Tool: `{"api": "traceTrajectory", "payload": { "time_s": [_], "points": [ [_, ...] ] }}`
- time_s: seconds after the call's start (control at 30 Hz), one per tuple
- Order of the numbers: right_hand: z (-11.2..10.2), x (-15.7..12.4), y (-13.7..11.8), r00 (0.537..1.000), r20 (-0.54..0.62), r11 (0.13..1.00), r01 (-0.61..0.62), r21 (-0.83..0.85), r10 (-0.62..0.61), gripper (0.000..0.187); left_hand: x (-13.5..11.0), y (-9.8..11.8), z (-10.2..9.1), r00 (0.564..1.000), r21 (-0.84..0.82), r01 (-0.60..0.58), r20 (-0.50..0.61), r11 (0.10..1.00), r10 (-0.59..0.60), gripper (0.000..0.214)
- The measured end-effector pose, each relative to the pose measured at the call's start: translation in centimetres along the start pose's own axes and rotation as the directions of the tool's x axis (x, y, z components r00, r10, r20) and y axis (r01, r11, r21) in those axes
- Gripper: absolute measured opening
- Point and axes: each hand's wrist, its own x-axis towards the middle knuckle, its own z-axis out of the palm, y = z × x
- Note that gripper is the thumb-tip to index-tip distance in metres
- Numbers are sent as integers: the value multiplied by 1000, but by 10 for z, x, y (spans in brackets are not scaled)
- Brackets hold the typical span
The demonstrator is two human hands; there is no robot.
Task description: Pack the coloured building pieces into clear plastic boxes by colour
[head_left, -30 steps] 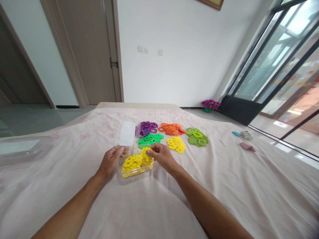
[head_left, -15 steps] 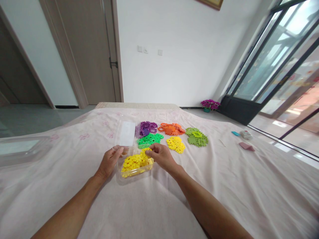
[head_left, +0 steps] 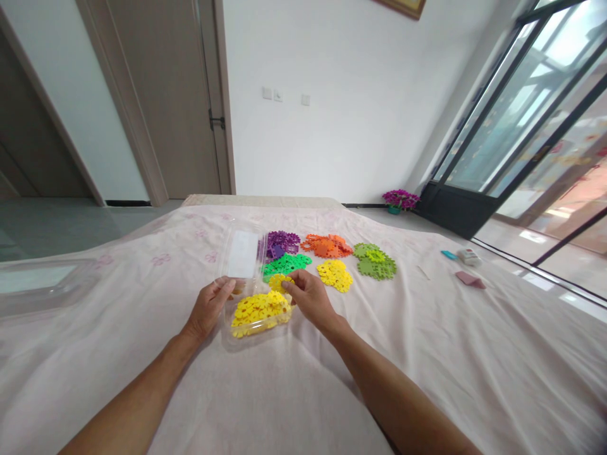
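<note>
A white wall (head_left: 332,139) closes off the room, with a glass door (head_left: 502,133) to the right and a brown door (head_left: 165,95) to the left. In front of it spreads a table (head_left: 265,404) under a pale pink cloth.

On it stands a clear box (head_left: 260,327), its lid (head_left: 243,253) opened back, holding yellow flower-shaped pieces (head_left: 260,309). Beyond and to the right lie an orange pile (head_left: 327,246), an olive-green pile (head_left: 377,262), a purple pile (head_left: 283,243), a green pile (head_left: 287,266) and a yellow pile (head_left: 334,275).

The left hand (head_left: 207,308) is closed on the box's left edge near the lid. The right hand (head_left: 310,296) has a narrow grip, thumb against fingers, on a yellow piece (head_left: 279,282) just above the box's far right side.

The step in hand looks like handling yellow pieces singly at the box; the next move calls for a steady box and a light pinch.
</note>
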Motion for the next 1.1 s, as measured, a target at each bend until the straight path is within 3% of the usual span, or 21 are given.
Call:
{"api": "traceTrajectory", "payload": {
  "time_s": [0.13,0.23,0.37,0.47,0.57,0.7,0.8,0.9,1.0,1.1],
  "points": [
    [0,2,2,997,-61,996,32,-82,-37,12,0,1,0,1000,-4,-10,5,1000,10,37],
    [0,0,-2,997,-42,986,56,-156,-63,9,1,2,1,1000,-3,-7,4,1000,7,37],
    [-2,-2,-8,993,-34,977,108,-183,-116,18,1,5,1,1000,-2,-2,-1,1000,2,38],
    [-11,5,-3,981,-136,981,116,-158,-138,23,-1,6,1,1000,-3,4,-4,1000,-4,39],
    [-30,17,10,947,-255,947,117,-300,-197,21,-2,6,1,1000,2,7,-9,1000,-7,40],
    [-67,29,31,930,-313,820,-24,-572,-191,26,-1,5,1,1000,-10,2,-13,1000,-2,40],
    [-91,29,42,938,-330,615,-197,-763,-109,38,0,4,1,1000,-27,8,-19,1000,-8,41],
    [-108,26,50,944,-321,434,-319,-843,70,49,0,3,1,999,-34,22,-26,999,-23,42],
    [-118,26,55,922,-308,370,-378,-849,234,53,0,2,1,999,-27,24,-22,999,-25,42],
    [-123,28,58,921,-295,371,-375,-849,256,50,-1,2,1,1000,-20,14,-19,1000,-14,41]
  ]
}}
